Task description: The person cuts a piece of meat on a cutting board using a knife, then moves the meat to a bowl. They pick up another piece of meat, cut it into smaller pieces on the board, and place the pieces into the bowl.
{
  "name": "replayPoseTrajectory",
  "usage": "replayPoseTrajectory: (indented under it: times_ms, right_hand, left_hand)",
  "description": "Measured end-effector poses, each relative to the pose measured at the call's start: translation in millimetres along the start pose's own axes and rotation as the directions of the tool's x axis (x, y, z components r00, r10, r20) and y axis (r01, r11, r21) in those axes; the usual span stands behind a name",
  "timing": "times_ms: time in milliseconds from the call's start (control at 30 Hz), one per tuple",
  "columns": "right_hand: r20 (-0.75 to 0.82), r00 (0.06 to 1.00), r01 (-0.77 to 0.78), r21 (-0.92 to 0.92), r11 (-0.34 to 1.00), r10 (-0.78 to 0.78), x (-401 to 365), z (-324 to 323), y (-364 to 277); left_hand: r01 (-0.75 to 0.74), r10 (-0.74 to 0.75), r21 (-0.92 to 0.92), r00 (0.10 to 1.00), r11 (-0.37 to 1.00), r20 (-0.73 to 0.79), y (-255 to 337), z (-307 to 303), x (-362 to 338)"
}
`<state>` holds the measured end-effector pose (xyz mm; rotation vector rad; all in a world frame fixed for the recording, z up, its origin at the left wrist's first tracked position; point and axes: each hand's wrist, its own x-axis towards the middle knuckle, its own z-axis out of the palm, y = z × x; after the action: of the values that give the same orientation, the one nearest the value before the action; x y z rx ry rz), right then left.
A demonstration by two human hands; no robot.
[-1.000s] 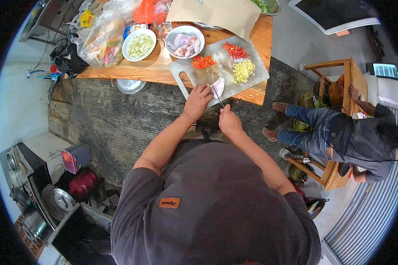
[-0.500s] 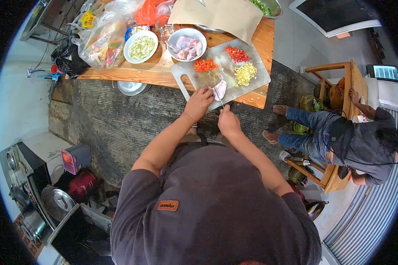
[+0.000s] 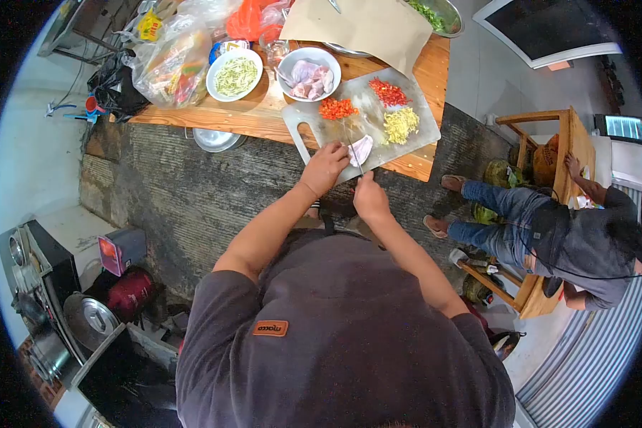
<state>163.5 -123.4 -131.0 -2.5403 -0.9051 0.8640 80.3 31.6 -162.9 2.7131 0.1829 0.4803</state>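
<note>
A pale piece of raw chicken (image 3: 362, 148) lies at the near edge of the white cutting board (image 3: 408, 151). My left hand (image 3: 326, 168), its fingers bent and close together, holds the chicken's left side. In my closed right hand (image 3: 371, 198) is the handle of a knife (image 3: 356, 157), whose thin blade points away from me along the meat, beside my left fingertips. Farther up the board are piles of chopped orange-red chili (image 3: 337, 108), red chili (image 3: 388, 93) and a chopped pale yellow ingredient (image 3: 401, 125).
On the wooden table (image 3: 257, 123) stand a bowl of raw chicken (image 3: 308, 75), a bowl of pale green shreds (image 3: 234, 75), plastic bags (image 3: 172, 71) and brown paper (image 3: 360, 30). To the right, another person (image 3: 578, 228) stands at a wooden bench (image 3: 579, 135). Pots (image 3: 93, 321) are at the lower left.
The view has shifted slightly, so the table and board appear a little farther right. The knife blade is more upright against the chicken. Both hands keep their hold.
</note>
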Motion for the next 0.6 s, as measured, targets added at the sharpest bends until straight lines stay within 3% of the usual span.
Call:
replayPoseTrajectory:
  times_ms: [467,600]
  right_hand:
    - [0.008,0.996,-0.084,-0.021,0.996,0.084,-2.6,3.6,-0.5]
    - [-0.041,0.999,-0.008,-0.003,1.000,0.008,17.1,14.3,4.7]
  left_hand:
    - [-0.035,0.035,-0.007,0.999,0.999,0.010,-2.1,3.1,1.5]
    - [-0.021,0.022,-0.023,0.999,1.000,0.037,-2.4,-1.0,3.7]
